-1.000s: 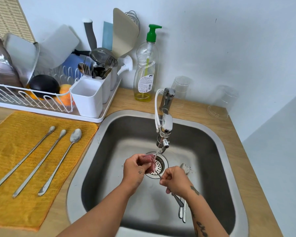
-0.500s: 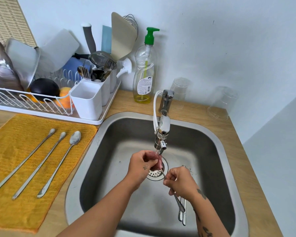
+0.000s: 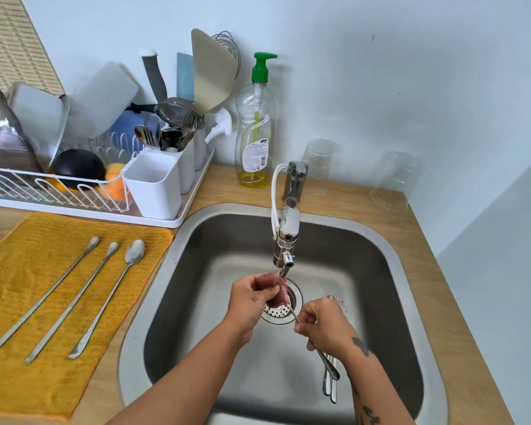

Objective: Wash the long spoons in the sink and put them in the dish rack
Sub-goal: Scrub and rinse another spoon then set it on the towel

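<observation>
Head view: over the drain of the stainless steel sink [image 3: 167, 271], just below the chrome tap [image 3: 285, 240], the left hand [image 3: 250, 303] has its fingers curled round a pink mesh scrubbing cloth [image 3: 273, 286] wrapped on the bowl end of a long thin steel spoon [image 3: 326, 361]. The right hand [image 3: 322, 325] pinches the spoon's handle between its fingers. Three more long steel spoons [image 3: 71, 303] lie side by side on the orange towel [image 3: 28, 271] on the bench at left, near the white wire dish rack [image 3: 59, 191].

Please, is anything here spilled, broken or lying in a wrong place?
Nothing looks spilled or broken. Only the three long spoons on the yellow towel stand out: their bowls look dull and smeared, so they are probably not washed yet.
</observation>
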